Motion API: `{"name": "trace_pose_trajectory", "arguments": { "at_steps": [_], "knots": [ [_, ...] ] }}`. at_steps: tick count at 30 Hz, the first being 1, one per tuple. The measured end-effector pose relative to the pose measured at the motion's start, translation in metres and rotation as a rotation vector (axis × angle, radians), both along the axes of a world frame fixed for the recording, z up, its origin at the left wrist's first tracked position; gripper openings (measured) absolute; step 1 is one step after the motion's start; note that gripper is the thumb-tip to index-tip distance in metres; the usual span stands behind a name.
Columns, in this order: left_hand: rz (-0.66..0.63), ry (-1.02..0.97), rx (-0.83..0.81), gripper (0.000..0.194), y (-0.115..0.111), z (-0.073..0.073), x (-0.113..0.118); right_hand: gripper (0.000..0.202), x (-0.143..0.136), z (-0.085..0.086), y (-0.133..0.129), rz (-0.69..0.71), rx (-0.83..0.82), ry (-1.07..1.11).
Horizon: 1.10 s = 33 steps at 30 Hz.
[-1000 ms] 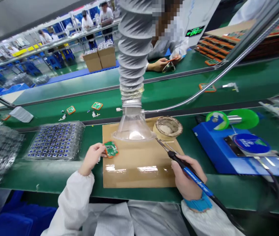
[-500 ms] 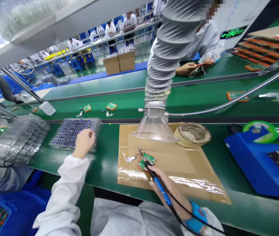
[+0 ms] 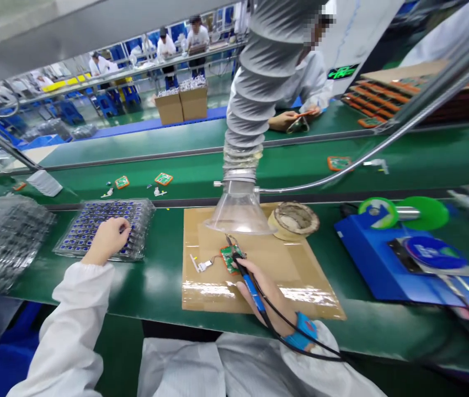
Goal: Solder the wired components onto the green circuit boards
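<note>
My right hand (image 3: 265, 289) grips a soldering iron (image 3: 249, 284) at the circuit board (image 3: 227, 258) on cardboard (image 3: 296, 264); my left hand (image 3: 108, 238), fingers bunched, contents unclear to me, is at a component tray (image 3: 147, 214). A clear funnel (image 3: 238, 212) hangs just beyond the board, near a crusted pot (image 3: 312, 219) and a blue machine (image 3: 367, 262).

A green, orange-rimmed circuit board (image 3: 227, 261) lies on cardboard (image 3: 292, 270) — blue soldering iron (image 3: 250, 285) slanting across it.
</note>
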<state>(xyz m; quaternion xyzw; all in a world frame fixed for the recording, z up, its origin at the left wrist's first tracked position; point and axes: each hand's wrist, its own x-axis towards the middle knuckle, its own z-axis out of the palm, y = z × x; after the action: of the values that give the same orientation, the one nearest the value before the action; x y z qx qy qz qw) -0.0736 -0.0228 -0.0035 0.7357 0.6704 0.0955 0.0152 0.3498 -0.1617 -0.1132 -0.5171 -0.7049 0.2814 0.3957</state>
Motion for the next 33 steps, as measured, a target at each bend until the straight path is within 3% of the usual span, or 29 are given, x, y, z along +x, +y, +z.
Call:
{"name": "trace_pose_trajectory", "arguments": {
  "at_steps": [2,5,10,12,15,18,27,33],
  "knots": [
    [-0.026,-0.215,0.051,0.014,-0.011,0.004,0.017,0.049,0.0,0.003,0.0,-0.025,-0.008,0.001],
    [-0.044,-0.614,0.104,0.018,-0.034,0.003,0.065,0.046,0.0,0.007,0.001,-0.06,-0.04,0.017],
    [-0.089,-1.456,-0.015,0.028,-0.064,-0.031,0.165,0.037,-0.004,0.011,-0.002,-0.182,-0.04,0.187],
    [-0.041,-1.596,-0.151,0.032,-0.071,-0.046,0.196,0.033,-0.008,0.016,-0.003,-0.214,-0.051,0.32],
    [-0.046,-1.429,-0.466,0.032,-0.079,-0.058,0.224,0.028,-0.017,0.026,-0.004,-0.257,-0.088,0.513],
    [-0.112,-1.275,-0.588,0.028,-0.086,-0.058,0.236,0.031,-0.025,0.035,-0.001,-0.232,-0.105,0.641],
    [-0.193,-1.101,-0.453,0.017,-0.095,-0.053,0.238,0.028,-0.029,0.049,0.008,-0.269,-0.181,0.743],
    [-0.158,-1.115,-0.443,0.017,-0.096,-0.047,0.238,0.026,-0.027,0.048,0.009,-0.26,-0.173,0.766]
  ]
}}
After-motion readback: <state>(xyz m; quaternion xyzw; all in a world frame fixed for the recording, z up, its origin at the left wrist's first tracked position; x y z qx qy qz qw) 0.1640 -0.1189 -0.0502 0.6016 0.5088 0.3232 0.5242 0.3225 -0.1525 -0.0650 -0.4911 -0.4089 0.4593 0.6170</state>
